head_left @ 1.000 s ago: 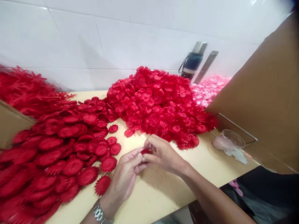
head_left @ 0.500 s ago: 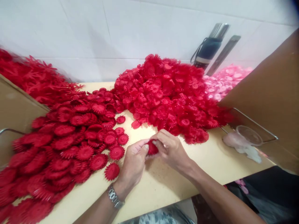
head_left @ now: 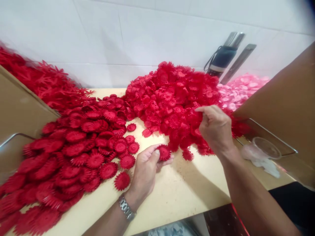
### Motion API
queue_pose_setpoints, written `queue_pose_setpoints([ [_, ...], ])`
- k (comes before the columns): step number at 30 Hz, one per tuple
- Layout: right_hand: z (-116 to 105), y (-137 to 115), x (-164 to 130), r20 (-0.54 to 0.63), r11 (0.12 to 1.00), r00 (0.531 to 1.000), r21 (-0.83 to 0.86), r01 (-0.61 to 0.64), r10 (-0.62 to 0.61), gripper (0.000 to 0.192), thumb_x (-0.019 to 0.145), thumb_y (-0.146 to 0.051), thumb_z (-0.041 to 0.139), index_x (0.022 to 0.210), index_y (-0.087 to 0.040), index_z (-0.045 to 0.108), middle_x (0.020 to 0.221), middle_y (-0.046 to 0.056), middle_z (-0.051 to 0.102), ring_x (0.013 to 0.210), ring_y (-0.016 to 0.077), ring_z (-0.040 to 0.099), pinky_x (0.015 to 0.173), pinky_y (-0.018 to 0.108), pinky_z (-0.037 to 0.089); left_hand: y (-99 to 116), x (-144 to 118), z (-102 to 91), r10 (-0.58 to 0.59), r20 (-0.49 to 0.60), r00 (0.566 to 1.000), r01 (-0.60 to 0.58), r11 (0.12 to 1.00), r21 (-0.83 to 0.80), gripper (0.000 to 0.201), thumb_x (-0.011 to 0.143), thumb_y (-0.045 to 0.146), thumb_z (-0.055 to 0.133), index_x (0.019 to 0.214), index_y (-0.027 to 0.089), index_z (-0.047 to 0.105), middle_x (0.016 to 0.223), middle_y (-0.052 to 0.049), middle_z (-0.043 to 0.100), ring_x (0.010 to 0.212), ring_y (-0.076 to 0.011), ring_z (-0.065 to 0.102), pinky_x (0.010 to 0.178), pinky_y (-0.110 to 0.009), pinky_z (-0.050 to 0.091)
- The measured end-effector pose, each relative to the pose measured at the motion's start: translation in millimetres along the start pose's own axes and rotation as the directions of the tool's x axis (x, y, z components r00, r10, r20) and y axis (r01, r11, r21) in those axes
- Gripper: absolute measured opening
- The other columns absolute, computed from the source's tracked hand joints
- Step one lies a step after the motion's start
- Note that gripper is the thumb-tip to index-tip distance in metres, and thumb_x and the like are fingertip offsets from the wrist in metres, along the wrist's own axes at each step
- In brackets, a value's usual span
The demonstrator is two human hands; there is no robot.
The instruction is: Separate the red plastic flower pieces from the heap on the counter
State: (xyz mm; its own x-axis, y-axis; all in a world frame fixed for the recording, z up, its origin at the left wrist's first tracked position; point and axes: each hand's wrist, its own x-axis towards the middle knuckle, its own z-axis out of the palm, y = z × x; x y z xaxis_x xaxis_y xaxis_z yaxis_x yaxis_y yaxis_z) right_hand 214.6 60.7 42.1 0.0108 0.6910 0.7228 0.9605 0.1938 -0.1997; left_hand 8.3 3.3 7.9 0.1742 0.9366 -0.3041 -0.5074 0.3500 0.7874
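My left hand pinches a small red plastic flower piece between thumb and fingers, just above the pale tabletop. My right hand has its fingers curled into the near edge of a big heap of small red flower pieces in the middle of the table; whether it grips any I cannot tell. To the left lies a spread of larger flat red toothed discs. One loose disc lies close to my left wrist.
A brown cardboard box stands at the right, another box flap at the left. Pink pieces pile up at the back right beside a dark flask. A clear plastic cup sits on the right. White tiled wall behind.
My right hand left the piece held between both hands and reached up right into the red heap. My left hand keeps the piece.
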Motion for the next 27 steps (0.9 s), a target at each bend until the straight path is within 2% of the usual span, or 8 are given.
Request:
queue_pose_setpoints([
  [5, -6, 24, 13, 0.055, 0.976, 0.994, -0.19, 0.104, -0.095, 0.035, 0.075, -0.005, 0.044, 0.099, -0.022, 0.063, 0.101, 0.009, 0.062, 0.098, 0.0278, 0.053, 0.08, 0.046, 0.042, 2, 1, -4.0, -0.082, 0.04, 0.996, 0.086, 0.991, -0.107, 0.005, 0.073, 0.017, 0.061, 0.073, 0.012, 0.062, 0.065, -0.001, 0.062, 0.066, -0.0142, 0.063, 0.078, -0.034, 0.052],
  [8, -11, -8, -4, 0.047, 0.992, 0.991, 0.023, 0.126, -0.127, 0.024, 0.08, -0.016, 0.051, 0.1, -0.022, 0.062, 0.099, 0.008, 0.062, 0.097, 0.0251, 0.053, 0.082, 0.043, 0.041, 3, 1, -3.6, -0.076, 0.068, 0.995, 0.085, 0.987, -0.14, 0.009, 0.073, 0.014, 0.059, 0.079, 0.011, 0.066, 0.065, -0.001, 0.062, 0.062, -0.0111, 0.06, 0.078, -0.034, 0.052],
  [9, -12, -23, -12, 0.136, 0.976, 0.981, 0.186, 0.113, -0.14, 0.02, 0.081, -0.02, 0.054, 0.099, -0.021, 0.061, 0.092, 0.007, 0.062, 0.09, 0.0219, 0.055, 0.078, 0.038, 0.044, 3, 1, -2.9, -0.07, 0.083, 0.994, 0.081, 0.987, -0.139, 0.012, 0.073, 0.013, 0.059, 0.082, 0.011, 0.067, 0.067, -0.001, 0.063, 0.063, -0.0108, 0.06, 0.078, -0.033, 0.052],
  [12, -6, -59, -36, 0.501, 0.858, 0.84, 0.505, -0.089, -0.208, 0.02, 0.075, -0.027, 0.064, 0.092, -0.019, 0.059, 0.08, 0.003, 0.057, 0.073, 0.0152, 0.054, 0.063, 0.027, 0.045, 1, 0, -1.1, -0.072, 0.122, 0.99, 0.084, 0.992, -0.095, 0.021, 0.075, 0.013, 0.056, 0.092, 0.011, 0.067, 0.074, -0.004, 0.067, 0.066, -0.0118, 0.061, 0.077, -0.029, 0.051],
  [15, 5, -70, -53, 0.631, 0.759, 0.761, 0.566, -0.322, -0.148, 0.013, 0.073, -0.024, 0.065, 0.079, -0.019, 0.054, 0.071, -0.002, 0.052, 0.064, 0.0109, 0.048, 0.055, 0.023, 0.039, -1, -1, -0.6, -0.094, 0.159, 0.983, 0.098, 0.995, -0.02, 0.022, 0.075, 0.014, 0.057, 0.094, 0.011, 0.068, 0.076, -0.007, 0.068, 0.069, -0.0138, 0.062, 0.074, -0.028, 0.051],
  [22, 12, -60, -61, 0.674, 0.462, 0.731, 0.684, -0.565, -0.105, 0.005, 0.076, -0.02, 0.059, 0.074, -0.016, 0.057, 0.068, -0.002, 0.054, 0.063, 0.0097, 0.051, 0.057, 0.021, 0.042, -5, -3, 0.0, -0.054, 0.137, 0.989, 0.045, 0.997, 0.066, 0.021, 0.076, 0.023, 0.061, 0.091, 0.012, 0.069, 0.086, -0.008, 0.07, 0.08, -0.0175, 0.063, 0.074, -0.03, 0.051],
  [24, 9, -62, -61, 0.652, 0.482, 0.751, 0.693, -0.536, -0.101, 0.005, 0.078, -0.016, 0.055, 0.074, -0.016, 0.058, 0.067, -0.001, 0.056, 0.062, 0.0098, 0.052, 0.057, 0.021, 0.043, -6, -3, -0.6, -0.026, 0.107, 0.994, 0.017, 0.996, 0.09, 0.023, 0.076, 0.026, 0.06, 0.092, 0.012, 0.069, 0.087, -0.008, 0.07, 0.08, -0.0181, 0.063, 0.072, -0.03, 0.052],
  [27, 5, -65, -61, 0.555, 0.634, 0.827, 0.672, -0.383, -0.088, 0.017, 0.079, -0.01, 0.047, 0.08, -0.016, 0.062, 0.07, 0.001, 0.06, 0.063, 0.0107, 0.056, 0.059, 0.022, 0.045, -7, -1, -1.3, 0.023, 0.048, 0.999, -0.029, 0.99, 0.136, 0.023, 0.075, 0.028, 0.061, 0.089, 0.012, 0.069, 0.08, -0.006, 0.07, 0.078, -0.0188, 0.063, 0.068, -0.03, 0.053],
])
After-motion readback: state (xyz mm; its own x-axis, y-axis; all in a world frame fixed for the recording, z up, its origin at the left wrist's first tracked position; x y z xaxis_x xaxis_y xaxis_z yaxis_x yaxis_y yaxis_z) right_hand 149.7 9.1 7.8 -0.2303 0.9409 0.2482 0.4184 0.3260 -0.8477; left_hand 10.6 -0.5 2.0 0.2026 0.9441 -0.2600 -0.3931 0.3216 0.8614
